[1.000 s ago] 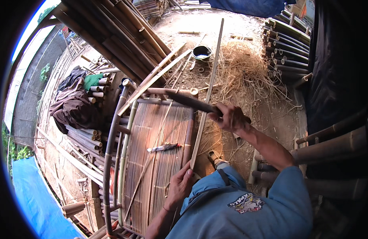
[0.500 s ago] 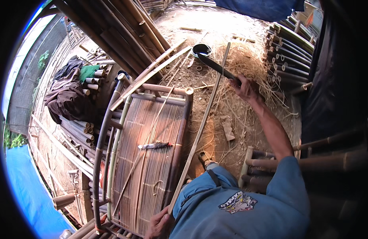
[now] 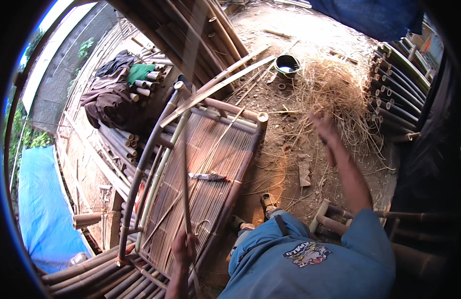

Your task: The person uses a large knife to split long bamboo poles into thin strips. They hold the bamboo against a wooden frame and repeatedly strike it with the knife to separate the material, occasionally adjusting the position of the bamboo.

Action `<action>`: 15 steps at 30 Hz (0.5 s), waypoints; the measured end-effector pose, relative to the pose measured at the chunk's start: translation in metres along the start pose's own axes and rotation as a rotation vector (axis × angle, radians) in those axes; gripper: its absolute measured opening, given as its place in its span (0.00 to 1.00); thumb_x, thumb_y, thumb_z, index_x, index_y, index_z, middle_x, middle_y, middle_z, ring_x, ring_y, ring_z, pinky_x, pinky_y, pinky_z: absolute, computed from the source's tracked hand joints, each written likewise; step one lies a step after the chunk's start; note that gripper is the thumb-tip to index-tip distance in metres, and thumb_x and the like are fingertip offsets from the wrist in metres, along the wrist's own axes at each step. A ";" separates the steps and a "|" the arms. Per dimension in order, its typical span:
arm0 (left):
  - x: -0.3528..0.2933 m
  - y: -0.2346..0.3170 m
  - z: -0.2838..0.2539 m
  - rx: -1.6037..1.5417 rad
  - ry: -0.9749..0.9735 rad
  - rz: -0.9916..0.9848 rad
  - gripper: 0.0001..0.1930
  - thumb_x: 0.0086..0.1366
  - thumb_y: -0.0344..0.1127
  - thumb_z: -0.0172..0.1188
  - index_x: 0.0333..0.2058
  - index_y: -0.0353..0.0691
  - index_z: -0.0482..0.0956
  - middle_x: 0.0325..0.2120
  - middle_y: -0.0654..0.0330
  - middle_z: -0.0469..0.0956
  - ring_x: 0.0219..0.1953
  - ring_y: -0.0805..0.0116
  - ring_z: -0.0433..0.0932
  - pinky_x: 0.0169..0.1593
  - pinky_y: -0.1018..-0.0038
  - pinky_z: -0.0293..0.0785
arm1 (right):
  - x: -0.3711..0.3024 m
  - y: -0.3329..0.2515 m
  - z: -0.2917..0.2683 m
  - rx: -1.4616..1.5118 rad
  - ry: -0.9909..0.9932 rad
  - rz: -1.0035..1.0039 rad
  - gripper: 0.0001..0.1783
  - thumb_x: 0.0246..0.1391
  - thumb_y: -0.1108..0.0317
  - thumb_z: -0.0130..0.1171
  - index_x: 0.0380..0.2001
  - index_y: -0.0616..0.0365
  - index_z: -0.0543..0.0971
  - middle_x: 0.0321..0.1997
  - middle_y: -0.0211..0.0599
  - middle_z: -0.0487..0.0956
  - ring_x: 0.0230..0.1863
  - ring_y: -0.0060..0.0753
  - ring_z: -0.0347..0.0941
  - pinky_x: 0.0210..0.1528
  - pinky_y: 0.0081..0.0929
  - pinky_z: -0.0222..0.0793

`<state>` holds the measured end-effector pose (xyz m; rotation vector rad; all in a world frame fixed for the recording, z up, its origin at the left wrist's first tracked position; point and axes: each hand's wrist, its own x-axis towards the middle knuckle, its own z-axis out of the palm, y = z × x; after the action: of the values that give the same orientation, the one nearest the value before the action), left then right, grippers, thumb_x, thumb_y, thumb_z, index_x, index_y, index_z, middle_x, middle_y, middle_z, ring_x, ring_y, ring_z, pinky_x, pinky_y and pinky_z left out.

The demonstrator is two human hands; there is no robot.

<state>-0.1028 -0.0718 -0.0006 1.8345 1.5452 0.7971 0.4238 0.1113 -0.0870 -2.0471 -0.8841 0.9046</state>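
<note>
My left hand is closed round a long thin bamboo strip, which stands steeply over the slatted bamboo bench. Its upper end smears into a faint streak near the leaning poles. Out over the dirt floor, my right hand is blurred, its fingers curled. A short brownish piece of the machete seems to show below that hand; its blade cannot be made out. On the bench slats lies a knife-like tool with a pale wrapped blade and dark handle.
Beyond my right hand lies a heap of bamboo shavings, beside a dark bucket. Stacked bamboo poles stand at the right. Split bamboo lengths rest across the bench's far end. At left are a blue tarp and dark cloths.
The bamboo strip has swung left, from beside the bench to above it. My left hand has risen, and my right hand has drawn back toward me, so the machete blade no longer shows.
</note>
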 end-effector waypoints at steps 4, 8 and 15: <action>0.108 0.029 0.018 0.185 -0.017 0.079 0.14 0.68 0.30 0.51 0.51 0.36 0.71 0.28 0.55 0.82 0.31 0.65 0.83 0.36 0.72 0.76 | -0.085 0.019 0.074 0.358 -0.466 0.111 0.15 0.54 0.58 0.63 0.33 0.61 0.76 0.28 0.39 0.79 0.17 0.20 0.69 0.17 0.16 0.66; 0.153 0.014 0.072 -0.389 0.072 -0.095 0.11 0.65 0.36 0.61 0.40 0.34 0.81 0.28 0.63 0.82 0.32 0.80 0.77 0.36 0.81 0.74 | -0.160 0.007 0.125 0.731 -0.717 0.278 0.16 0.54 0.59 0.64 0.33 0.62 0.75 0.26 0.41 0.80 0.12 0.19 0.68 0.14 0.19 0.64; 0.132 0.063 0.143 -0.873 0.271 -0.605 0.21 0.68 0.52 0.55 0.39 0.35 0.80 0.32 0.61 0.80 0.32 0.74 0.77 0.36 0.78 0.74 | -0.139 -0.037 0.189 1.080 -0.221 0.252 0.17 0.54 0.56 0.65 0.27 0.55 0.72 0.17 0.25 0.70 0.12 0.14 0.64 0.12 0.17 0.61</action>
<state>0.0646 0.0400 -0.0352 0.6109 1.4407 1.1818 0.1895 0.0819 -0.1076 -1.1229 -0.1208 1.3678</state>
